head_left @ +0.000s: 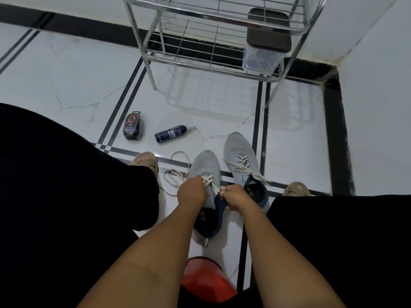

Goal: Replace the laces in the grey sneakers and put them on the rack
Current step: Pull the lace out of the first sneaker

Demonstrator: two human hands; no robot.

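Two grey sneakers stand side by side on the white floor between my knees. The left sneaker is under my hands, with a cream lace threaded through a few eyelets and trailing in loops to its left. My left hand pinches the lace at the eyelets. My right hand grips the dark tongue and collar of this sneaker. The right sneaker is fully laced, its bow ends hanging loose. The steel wire rack stands ahead.
A clear plastic box with a brown lid sits on the rack's low shelf. A shoe-polish sponge and a dark spray can lie on the floor to the left. A red stool is beneath me. My sandalled feet flank the sneakers.
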